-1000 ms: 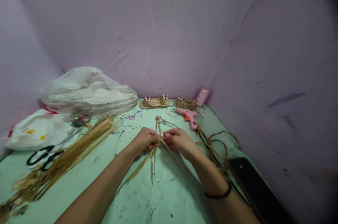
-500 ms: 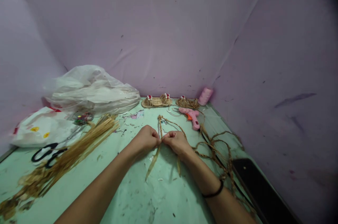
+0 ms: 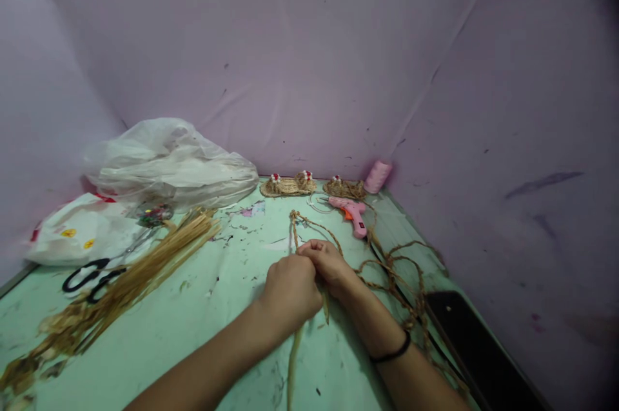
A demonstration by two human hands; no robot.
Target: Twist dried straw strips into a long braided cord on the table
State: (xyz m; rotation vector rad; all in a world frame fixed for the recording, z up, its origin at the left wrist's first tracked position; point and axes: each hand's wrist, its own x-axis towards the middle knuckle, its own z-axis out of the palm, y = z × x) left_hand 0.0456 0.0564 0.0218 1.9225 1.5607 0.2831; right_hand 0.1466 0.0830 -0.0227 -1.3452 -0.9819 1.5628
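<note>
A twisted straw-coloured cord (image 3: 294, 230) runs from a small knotted loop on the table towards my two hands, which meet at its near end. My right hand (image 3: 329, 264) is closed in a pinch on the cord. My left hand (image 3: 293, 291) is curled in a fist against the right fingers, its fingertips mostly hidden. From under it a pale flat fibre strand (image 3: 292, 366) trails towards me, so the fist appears wrapped around that strand. A second loose strand end (image 3: 325, 308) hangs below my right hand.
Right: coils of finished cord (image 3: 391, 275), a pink glue gun (image 3: 355, 214), a thread spool (image 3: 377, 177) and a black phone-like slab (image 3: 478, 346). Left: a fibre bundle (image 3: 145, 275), black-handled scissors (image 3: 84, 277) and plastic bags (image 3: 174, 169). Woven slipper-shaped pieces (image 3: 290, 187) stand by the wall.
My left hand has shifted right and towards me, turning from a pinch beside the cord into a fist. The strand beneath it now trails nearer to me. My right hand stays nearly in place.
</note>
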